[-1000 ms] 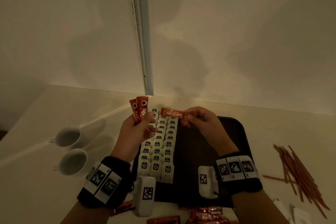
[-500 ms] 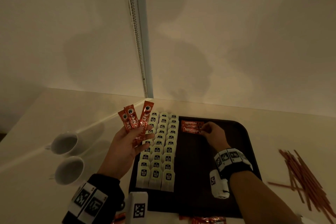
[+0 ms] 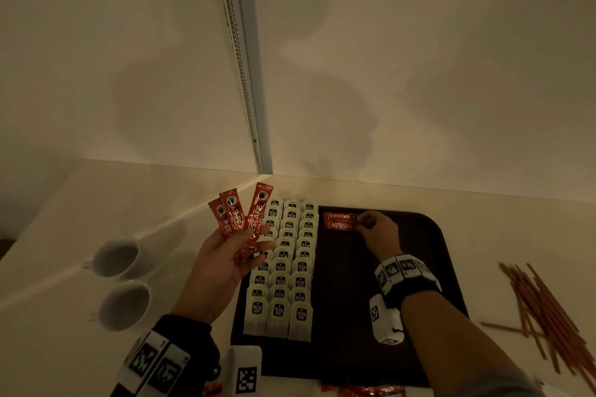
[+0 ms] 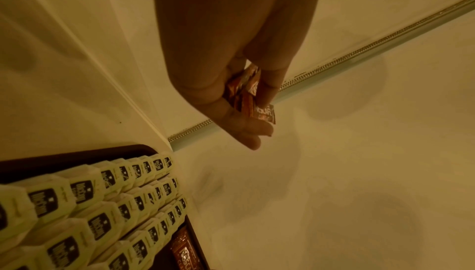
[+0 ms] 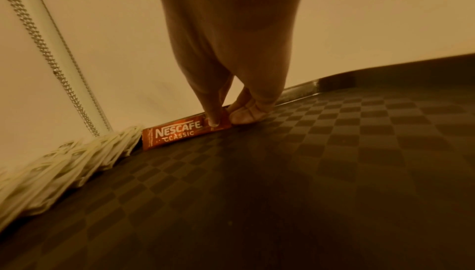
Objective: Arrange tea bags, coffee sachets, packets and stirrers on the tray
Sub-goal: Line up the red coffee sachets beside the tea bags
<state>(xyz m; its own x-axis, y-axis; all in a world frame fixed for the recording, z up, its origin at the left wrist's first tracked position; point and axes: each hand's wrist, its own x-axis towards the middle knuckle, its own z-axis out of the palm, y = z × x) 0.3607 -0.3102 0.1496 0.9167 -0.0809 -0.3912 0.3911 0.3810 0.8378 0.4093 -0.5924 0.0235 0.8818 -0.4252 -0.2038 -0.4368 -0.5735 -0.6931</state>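
A black tray point(image 3: 432, 229) lies on the pale counter. Three columns of white tea bags point(image 3: 283, 267) fill its left part. Two red coffee sachets point(image 3: 340, 222) lie side by side at its far end. My right hand point(image 3: 375, 230) reaches there and pinches the right end of the nearer sachet point(image 5: 177, 133) against the tray floor point(image 5: 308, 173), index fingertip on top and thumb at its edge. My left hand point(image 3: 222, 264) hovers over the tray's left edge and grips three more sachets point(image 3: 242, 219), fanned upright. In the left wrist view their lower ends point(image 4: 249, 95) show between thumb and fingers.
Two white cups point(image 3: 117, 256) point(image 3: 124, 304) stand left of the tray. A heap of brown stirrers point(image 3: 548, 309) lies on the counter to the right. More loose sachets point(image 3: 364, 392) lie at the near edge. A wall with a bead chain point(image 3: 242, 74) rises behind.
My right hand has carried one sachet from the air down to the tray's far end, beside the one lying there. My left hand has lowered slightly and fanned its sachets out.
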